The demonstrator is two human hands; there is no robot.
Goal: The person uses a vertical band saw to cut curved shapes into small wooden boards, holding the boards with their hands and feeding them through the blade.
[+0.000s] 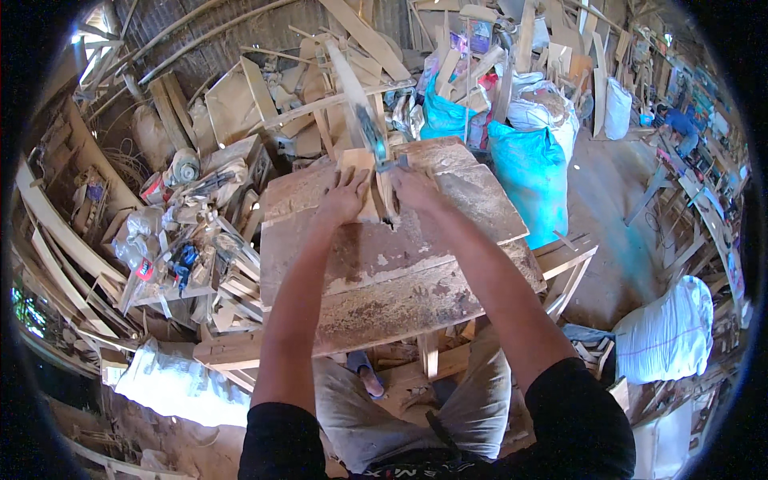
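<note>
Both of my hands press on a small pale wooden piece (370, 172) at the far side of a rough plank worktable (400, 264). My left hand (344, 196) lies flat on its left part, fingers spread. My right hand (412, 190) holds its right part. A narrow saw blade with a blue-grey guide (373, 138) rises from the table right beyond my fingers, between the two hands. Sawdust covers the tabletop. Whether the blade touches the wood is hidden by my hands.
Offcuts and tools are heaped on a low bench at the left (192, 240). Teal sacks (528, 172) and a white sack (668, 332) stand to the right. Planks lean against the back wall. Another person (680, 124) works far right.
</note>
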